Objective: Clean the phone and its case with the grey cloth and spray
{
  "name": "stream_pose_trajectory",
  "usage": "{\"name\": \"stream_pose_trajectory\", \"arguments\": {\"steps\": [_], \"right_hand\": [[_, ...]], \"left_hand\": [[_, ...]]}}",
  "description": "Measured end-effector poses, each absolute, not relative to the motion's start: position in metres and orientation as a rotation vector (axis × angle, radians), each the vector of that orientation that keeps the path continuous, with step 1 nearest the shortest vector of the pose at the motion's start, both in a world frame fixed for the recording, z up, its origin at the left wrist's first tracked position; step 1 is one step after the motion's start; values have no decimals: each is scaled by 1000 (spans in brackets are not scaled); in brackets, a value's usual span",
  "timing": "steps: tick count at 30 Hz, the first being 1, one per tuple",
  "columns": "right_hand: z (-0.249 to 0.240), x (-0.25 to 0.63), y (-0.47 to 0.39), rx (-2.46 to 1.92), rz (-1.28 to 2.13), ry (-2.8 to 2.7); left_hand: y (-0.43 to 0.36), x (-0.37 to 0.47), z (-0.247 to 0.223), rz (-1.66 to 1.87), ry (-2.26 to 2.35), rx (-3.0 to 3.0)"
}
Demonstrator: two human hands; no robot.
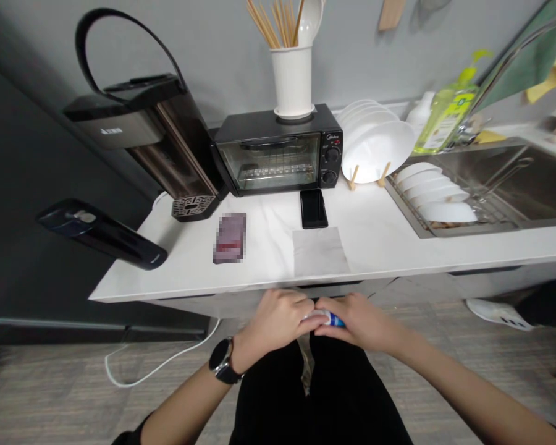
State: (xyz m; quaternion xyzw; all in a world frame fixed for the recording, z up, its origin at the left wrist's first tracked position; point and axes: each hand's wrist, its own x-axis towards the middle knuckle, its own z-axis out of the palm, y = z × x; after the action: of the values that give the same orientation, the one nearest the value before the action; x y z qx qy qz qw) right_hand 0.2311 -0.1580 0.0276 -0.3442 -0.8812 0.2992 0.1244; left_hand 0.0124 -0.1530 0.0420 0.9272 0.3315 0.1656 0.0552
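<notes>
A person's left hand (278, 318) and right hand (359, 321) meet just below the front edge of a white stone worktop (398, 247), both closed together on a small white-and-blue tube-like packet (327, 318). A thin clear strip (306, 364) hangs beneath it. On the worktop above lie a grey square cloth (319, 252) and a black phone (314, 208), before a black toaster oven (278, 149).

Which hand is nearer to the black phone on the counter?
Left, but only slightly. The left hand is below the phone and a little to its left; the right hand is below it, further to its right.
</notes>
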Motion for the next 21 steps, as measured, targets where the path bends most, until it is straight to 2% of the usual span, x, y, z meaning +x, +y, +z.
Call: {"name": "stream_pose_trajectory", "arguments": {"steps": [3, 6, 9, 11, 14, 21], "right_hand": [[35, 237, -176, -965, 943, -2589], [32, 272, -187, -1084, 1081, -2441], [15, 322, -188, -1303, 1272, -1760], [4, 342, -188, -1192, 1425, -1231], [-7, 337, -189, -1008, 1599, -841], [0, 285, -175, -735, 1646, -910]], "left_hand": [[-168, 8, 48, 601, 891, 2860], [-174, -24, 56, 780, 978, 2816], [-170, -73, 56, 943, 1303, 2567], [-167, -94, 50, 879, 1427, 2420], [-164, -89, 38, 806, 1372, 2364], [-133, -30, 40, 922, 1221, 2324]]}}
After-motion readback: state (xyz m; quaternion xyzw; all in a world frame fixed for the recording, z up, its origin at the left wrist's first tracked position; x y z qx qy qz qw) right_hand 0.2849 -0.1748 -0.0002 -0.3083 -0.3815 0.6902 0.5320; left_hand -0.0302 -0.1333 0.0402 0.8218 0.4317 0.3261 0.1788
